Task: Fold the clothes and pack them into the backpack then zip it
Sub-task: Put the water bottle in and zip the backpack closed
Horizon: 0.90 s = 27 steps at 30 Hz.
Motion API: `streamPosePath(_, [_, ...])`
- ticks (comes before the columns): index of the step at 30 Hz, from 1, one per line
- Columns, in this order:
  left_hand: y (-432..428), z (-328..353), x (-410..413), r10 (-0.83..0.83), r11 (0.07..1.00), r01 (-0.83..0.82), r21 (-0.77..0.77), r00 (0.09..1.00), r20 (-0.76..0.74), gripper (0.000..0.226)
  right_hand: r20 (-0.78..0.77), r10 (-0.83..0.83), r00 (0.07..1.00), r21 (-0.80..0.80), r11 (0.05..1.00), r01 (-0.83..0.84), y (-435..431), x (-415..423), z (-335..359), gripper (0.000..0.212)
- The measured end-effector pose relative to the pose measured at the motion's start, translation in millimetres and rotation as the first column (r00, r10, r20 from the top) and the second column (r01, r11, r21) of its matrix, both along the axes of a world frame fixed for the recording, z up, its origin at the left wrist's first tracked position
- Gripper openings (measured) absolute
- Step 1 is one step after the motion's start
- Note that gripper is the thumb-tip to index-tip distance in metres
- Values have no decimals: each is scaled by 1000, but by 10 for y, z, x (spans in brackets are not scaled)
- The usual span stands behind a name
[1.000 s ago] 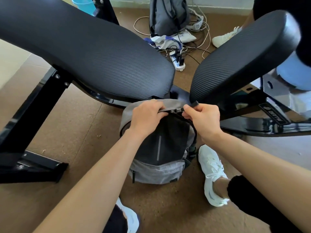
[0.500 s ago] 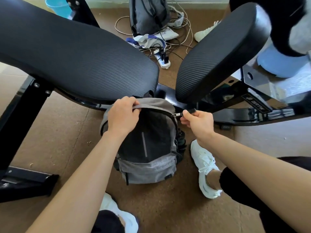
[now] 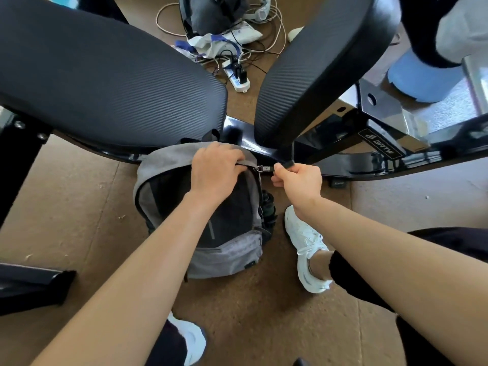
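Observation:
A grey and black backpack [image 3: 224, 249] stands upright on the brown floor under a black bench. My left hand [image 3: 215, 171] grips the top edge of the backpack beside the zip line. My right hand [image 3: 298, 180] is closed on the black zipper pull [image 3: 266, 169] at the upper right corner of the bag and holds it taut to the right. No clothes show; the inside of the bag is hidden.
Two black ribbed bench pads [image 3: 111, 72] [image 3: 317, 62] hang over the bag, on a black frame [image 3: 383, 143]. A power strip with cables [image 3: 237, 75] and a second backpack [image 3: 211, 11] lie beyond. My white shoes [image 3: 306, 247] flank the bag.
My right hand has drawn the zipper pull from the top middle of the bag round to its right corner. My left hand kept its hold on the top. The view shifted.

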<state>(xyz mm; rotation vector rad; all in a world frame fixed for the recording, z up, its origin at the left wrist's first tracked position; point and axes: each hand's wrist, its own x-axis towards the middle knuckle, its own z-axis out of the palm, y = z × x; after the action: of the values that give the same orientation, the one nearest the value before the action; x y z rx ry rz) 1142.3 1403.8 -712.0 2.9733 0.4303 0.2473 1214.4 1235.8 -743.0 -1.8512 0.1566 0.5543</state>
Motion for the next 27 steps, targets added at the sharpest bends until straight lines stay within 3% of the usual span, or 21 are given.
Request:
streamPosePath(8, [220,29,-177,81,996,-82,19,994,71,18,-379,-275,884,25,951,307,19,-484,-884,26])
streamPosePath(14, [267,21,-277,97,995,-96,-12,989,111,19,-501,-300,811,-46,946,322,-116,-680,-1477,19])
streamPosePath(18, [307,3,-310,110,994,-106,-37,986,126,19,-521,-262,812,-37,958,285,-82,-585,-1476,18])
streamPosePath(20, [328,7,-313,111,993,-105,-53,985,130,19,-478,-233,847,-44,969,241,-117,-594,-1410,26])
streamPosePath(23, [345,7,-297,117,991,-108,-85,988,103,20,-253,-191,948,-250,960,127,-271,-790,-1257,43])
streamPosePath(25, [336,5,-292,122,989,-112,-98,988,96,20,-99,-25,995,-367,930,-13,-339,-961,-1180,40])
streamPosePath(27, [319,10,-293,120,989,-110,-96,988,99,21,22,212,977,-401,897,-186,-313,-1037,-1155,24])
